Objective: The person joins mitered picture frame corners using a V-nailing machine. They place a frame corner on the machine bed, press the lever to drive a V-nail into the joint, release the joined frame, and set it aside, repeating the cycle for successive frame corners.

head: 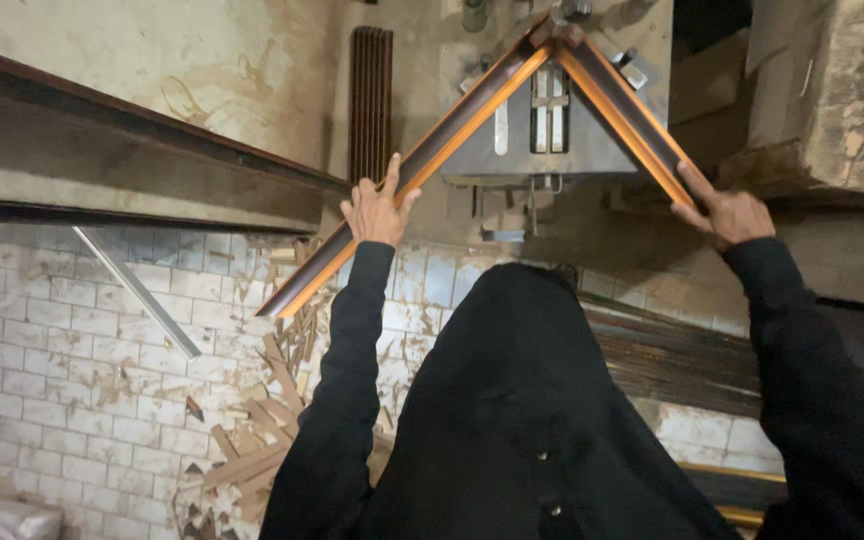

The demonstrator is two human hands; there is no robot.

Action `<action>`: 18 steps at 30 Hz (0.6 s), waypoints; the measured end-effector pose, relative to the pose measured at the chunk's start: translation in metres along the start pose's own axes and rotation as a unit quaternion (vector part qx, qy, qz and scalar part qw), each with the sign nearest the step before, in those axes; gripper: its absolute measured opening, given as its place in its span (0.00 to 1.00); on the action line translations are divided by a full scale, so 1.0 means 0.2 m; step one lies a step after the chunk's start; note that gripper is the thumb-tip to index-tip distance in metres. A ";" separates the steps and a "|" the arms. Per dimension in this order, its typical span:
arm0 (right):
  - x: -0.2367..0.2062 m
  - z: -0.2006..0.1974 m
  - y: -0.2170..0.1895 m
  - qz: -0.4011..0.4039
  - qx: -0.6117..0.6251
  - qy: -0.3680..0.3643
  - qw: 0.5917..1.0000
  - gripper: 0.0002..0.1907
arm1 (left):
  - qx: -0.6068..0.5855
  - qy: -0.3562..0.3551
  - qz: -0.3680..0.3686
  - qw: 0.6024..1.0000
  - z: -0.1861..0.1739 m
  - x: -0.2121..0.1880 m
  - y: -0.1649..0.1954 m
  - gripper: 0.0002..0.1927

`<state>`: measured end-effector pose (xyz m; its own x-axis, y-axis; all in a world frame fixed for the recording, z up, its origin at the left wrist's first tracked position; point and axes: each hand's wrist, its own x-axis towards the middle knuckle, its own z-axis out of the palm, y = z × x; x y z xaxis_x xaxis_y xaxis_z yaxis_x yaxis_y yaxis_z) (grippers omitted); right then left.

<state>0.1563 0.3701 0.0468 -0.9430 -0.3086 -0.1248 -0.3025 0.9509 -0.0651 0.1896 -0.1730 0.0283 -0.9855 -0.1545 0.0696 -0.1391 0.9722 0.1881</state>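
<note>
A: What do the hands hold?
B: Two dark frame strips with orange inner edges, meeting in a corner on the metal machine (552, 140). The left hand (377, 212) grips the left strip (412, 180); the right hand (732, 215) grips the right strip (632, 110).

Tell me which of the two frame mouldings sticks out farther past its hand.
The left moulding, under the left hand; it runs on down toward the tiled floor, while the right moulding ends near the right hand.

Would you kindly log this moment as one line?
left hand: pressing left frame strip | right hand: pressing right frame strip | strips meet at corner on machine
</note>
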 end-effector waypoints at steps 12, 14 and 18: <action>0.23 -0.06 0.02 -0.005 -0.033 -0.004 0.999 0.39 | -0.016 -0.016 0.035 0.999 0.06 0.19 0.10 0.38; 0.28 -0.05 -0.02 -0.019 -0.022 0.018 0.999 0.37 | -0.012 -0.006 0.047 0.999 0.08 0.23 0.16 0.37; 0.41 -0.06 -0.12 -0.015 -0.004 0.035 0.999 0.33 | -0.021 -0.025 0.043 0.999 0.11 0.30 0.23 0.38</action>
<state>0.0844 0.3217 0.0498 -0.9409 -0.3345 -0.0540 -0.3313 0.9416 -0.0607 0.1211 -0.1342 0.0190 -0.9974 -0.0607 0.0377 -0.0506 0.9729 0.2255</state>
